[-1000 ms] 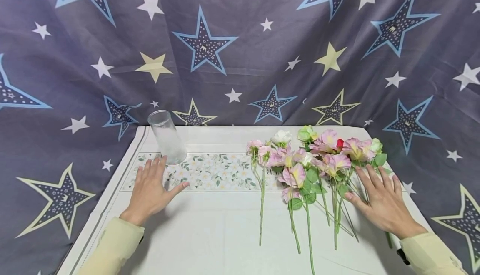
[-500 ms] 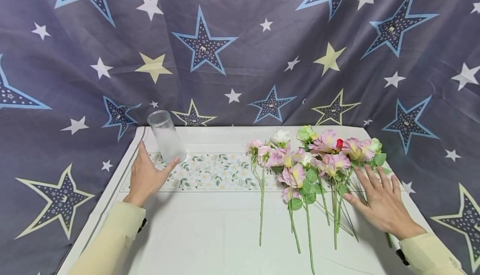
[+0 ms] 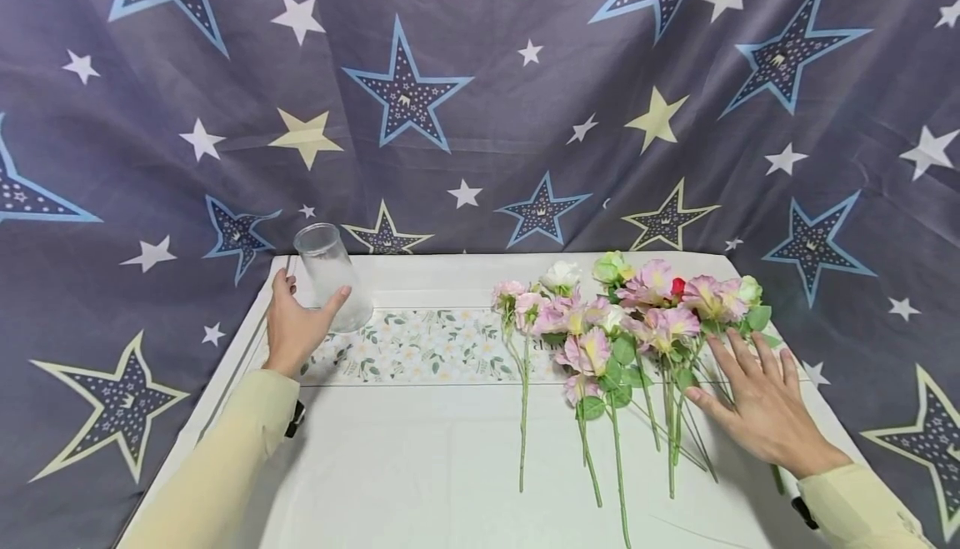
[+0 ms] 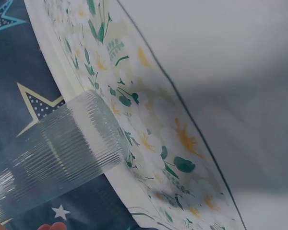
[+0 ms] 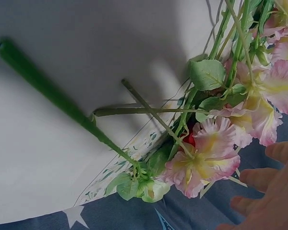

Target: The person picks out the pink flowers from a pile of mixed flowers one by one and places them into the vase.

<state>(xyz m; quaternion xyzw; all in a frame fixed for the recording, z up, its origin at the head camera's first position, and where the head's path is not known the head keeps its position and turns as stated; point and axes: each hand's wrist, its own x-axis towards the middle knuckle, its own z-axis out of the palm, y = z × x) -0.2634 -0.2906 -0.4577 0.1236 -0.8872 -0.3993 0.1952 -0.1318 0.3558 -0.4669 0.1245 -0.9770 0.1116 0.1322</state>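
Note:
A clear ribbed glass vase (image 3: 333,286) stands upright at the back left of the table, on the edge of a printed floral strip. My left hand (image 3: 298,326) is beside its left and near side, thumb across the front, fingers bent at the left with a gap to the glass. In the left wrist view the vase (image 4: 62,148) fills the lower left, with fingertips (image 4: 53,226) below it. My right hand (image 3: 776,411) lies spread at the right, by the stems of artificial flowers (image 3: 663,328). In the right wrist view its fingers (image 5: 257,178) are apart from the pink blossoms.
Pink, white and green flowers with one red bloom lie heads away from me, long stems (image 3: 619,474) toward the front. The floral strip (image 3: 435,341) crosses the white tablecloth (image 3: 420,466). A star-patterned curtain (image 3: 487,99) hangs behind and at both sides.
My left hand has moved forward and turned from lying flat and spread to cupping beside the vase. The vase, flowers and right hand stay about where they were.

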